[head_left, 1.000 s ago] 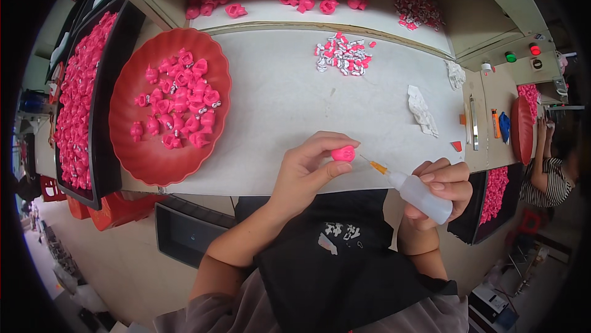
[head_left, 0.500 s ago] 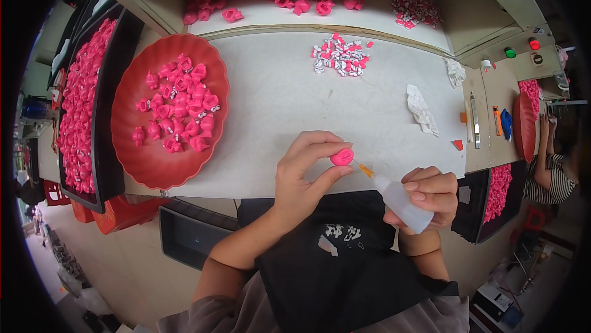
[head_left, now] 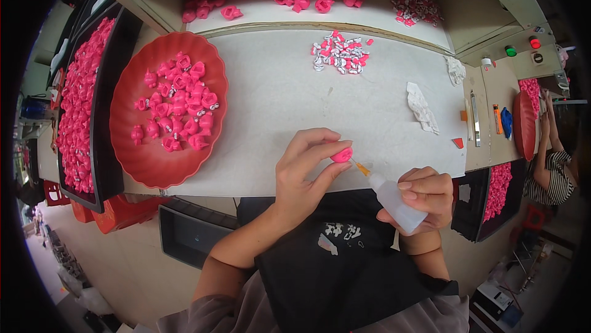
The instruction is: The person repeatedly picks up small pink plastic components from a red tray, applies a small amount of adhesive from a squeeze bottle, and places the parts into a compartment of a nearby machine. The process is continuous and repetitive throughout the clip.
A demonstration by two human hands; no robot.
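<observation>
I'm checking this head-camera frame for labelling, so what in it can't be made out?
- Nozzle tip of the squeeze bottle: too small to tell whether it touches the pink piece.
- Pink piece: mostly covered by the left hand.
- Bottle body: wrapped by the right hand.
- Black tray: bent and cut off at the left rim.

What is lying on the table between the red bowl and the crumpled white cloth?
In the head view, the table between the red bowl and the crumpled white cloth is bare; the small pile of white and pink pieces lies farther back.
</observation>
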